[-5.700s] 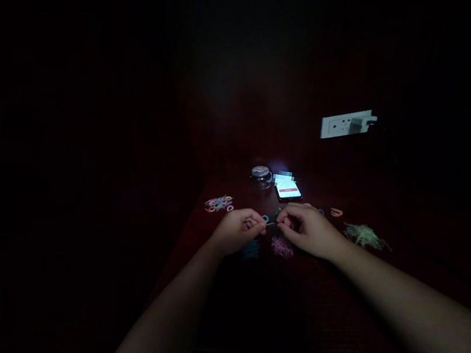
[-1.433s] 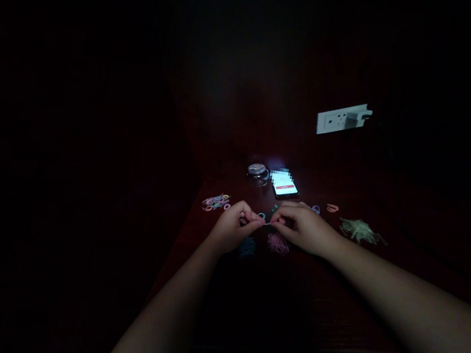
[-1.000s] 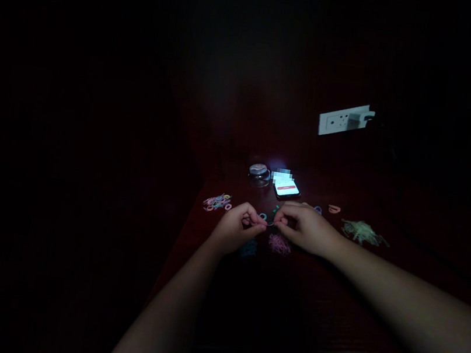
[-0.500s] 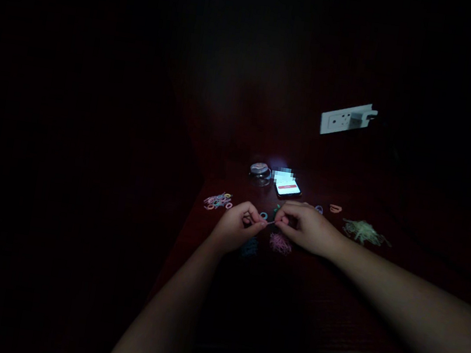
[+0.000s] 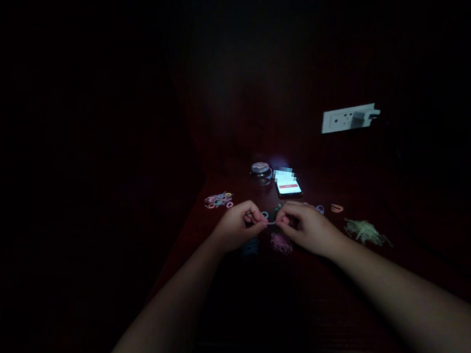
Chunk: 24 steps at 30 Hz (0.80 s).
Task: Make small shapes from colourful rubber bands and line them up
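My left hand [image 5: 242,225] pinches one end of a thin pale strip [image 5: 271,223], and my right hand [image 5: 305,227] pinches the other. The strip spans the short gap between the fingertips; its exact kind is too small to make out. Just below it on the dark red table lies a pile of thin pink strips [image 5: 281,243]. A dim blue pile [image 5: 250,246] sits under my left hand's edge. Behind the fingers are a small teal ring [image 5: 265,214] and a green piece [image 5: 278,207], both partly covered.
A lit phone [image 5: 289,187] and a lidded glass jar [image 5: 261,173] stand behind my hands. Left lies a multicoloured pile of rings and strips [image 5: 219,200]. Rightward are a purple ring [image 5: 320,209], an orange loop [image 5: 337,208] and pale green strips [image 5: 366,232]. A wall socket [image 5: 349,119] holds a plug.
Between my fingertips the strip now sags slightly, and my right fingertips sit a touch further from the left ones. The whole view has shifted very slightly.
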Each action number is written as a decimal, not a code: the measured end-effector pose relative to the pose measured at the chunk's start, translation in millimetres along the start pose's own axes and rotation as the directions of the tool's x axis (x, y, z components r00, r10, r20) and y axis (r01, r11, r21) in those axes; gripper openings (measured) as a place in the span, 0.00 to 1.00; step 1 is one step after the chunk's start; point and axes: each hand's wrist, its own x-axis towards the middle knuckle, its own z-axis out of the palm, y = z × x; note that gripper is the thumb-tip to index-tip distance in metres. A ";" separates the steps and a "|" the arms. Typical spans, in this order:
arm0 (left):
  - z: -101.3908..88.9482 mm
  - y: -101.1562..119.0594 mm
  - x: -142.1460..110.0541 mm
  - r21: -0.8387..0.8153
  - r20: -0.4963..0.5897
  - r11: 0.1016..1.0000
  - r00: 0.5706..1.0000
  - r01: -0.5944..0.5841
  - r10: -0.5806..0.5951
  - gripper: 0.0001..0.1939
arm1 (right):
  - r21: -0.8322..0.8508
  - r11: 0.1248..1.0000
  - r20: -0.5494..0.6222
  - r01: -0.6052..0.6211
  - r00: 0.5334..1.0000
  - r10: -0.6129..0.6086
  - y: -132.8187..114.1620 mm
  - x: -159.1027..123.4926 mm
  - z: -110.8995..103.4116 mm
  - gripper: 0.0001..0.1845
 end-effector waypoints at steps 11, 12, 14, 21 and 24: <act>0.0 2.7 -0.3 0.009 -0.007 1.000 1.000 -0.011 0.011 0.10 | 0.070 0.998 0.023 0.005 1.000 -0.007 -1.4 -1.2 0.0 0.05; 0.0 1.9 -0.2 0.004 -0.005 1.000 1.000 -0.010 0.010 0.10 | 0.073 0.997 0.028 -0.002 1.000 0.000 -1.3 -1.3 0.2 0.05; 0.1 0.0 -0.1 -0.003 0.000 1.000 1.000 -0.009 0.009 0.10 | 0.074 0.997 0.034 -0.022 0.999 0.020 -1.1 -1.5 0.8 0.05; 0.9 -0.1 -0.6 -0.024 -0.005 1.000 1.000 0.000 0.000 0.10 | 0.031 0.999 0.060 -0.026 0.998 0.024 -2.7 -2.4 2.2 0.10; 1.3 2.4 -0.4 -0.048 0.010 0.999 1.000 0.018 -0.018 0.10 | 0.027 1.000 0.067 -0.004 0.998 0.002 -2.7 -1.6 2.7 0.04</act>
